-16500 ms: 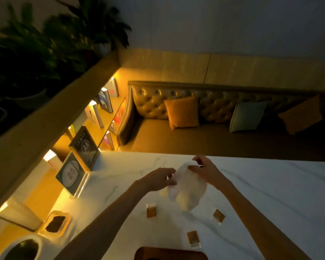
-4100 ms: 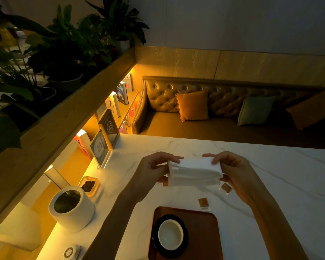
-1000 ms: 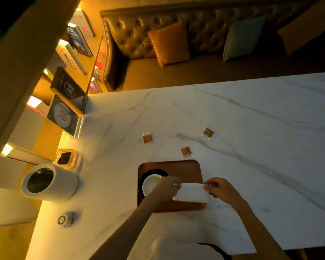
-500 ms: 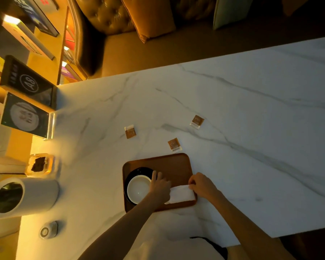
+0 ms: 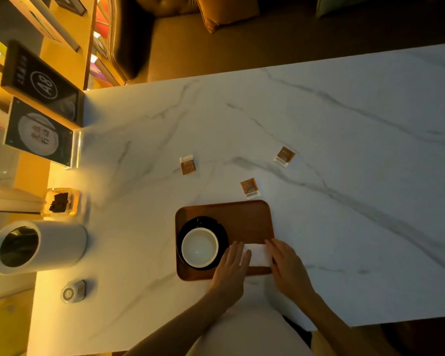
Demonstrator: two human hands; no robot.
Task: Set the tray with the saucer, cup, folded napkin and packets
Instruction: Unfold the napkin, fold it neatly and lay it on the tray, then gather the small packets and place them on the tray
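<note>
Folded white paper napkin (image 5: 258, 255) now flat on brown wooden tray (image 5: 244, 217), left hand (image 5: 232, 269) and right hand (image 5: 288, 269) pressing its ends, white cup (image 5: 199, 247) on black saucer (image 5: 219, 227) left of them, three brown packets (image 5: 249, 187) beyond.

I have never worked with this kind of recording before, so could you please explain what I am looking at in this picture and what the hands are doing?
There is no machine here: a person wears a camera on the head, so the one picture looks down at their own bare hands. The left hand and the right hand rest flat on either end of a folded white napkin, pressing it onto the near right part of a brown tray. Nothing is lifted. Also on the tray, a white cup sits on a dark saucer. The tray lies on a white marble table. Three small brown packets still lie on the table beyond the tray. At the left stand a white cylinder container and two signs.
</note>
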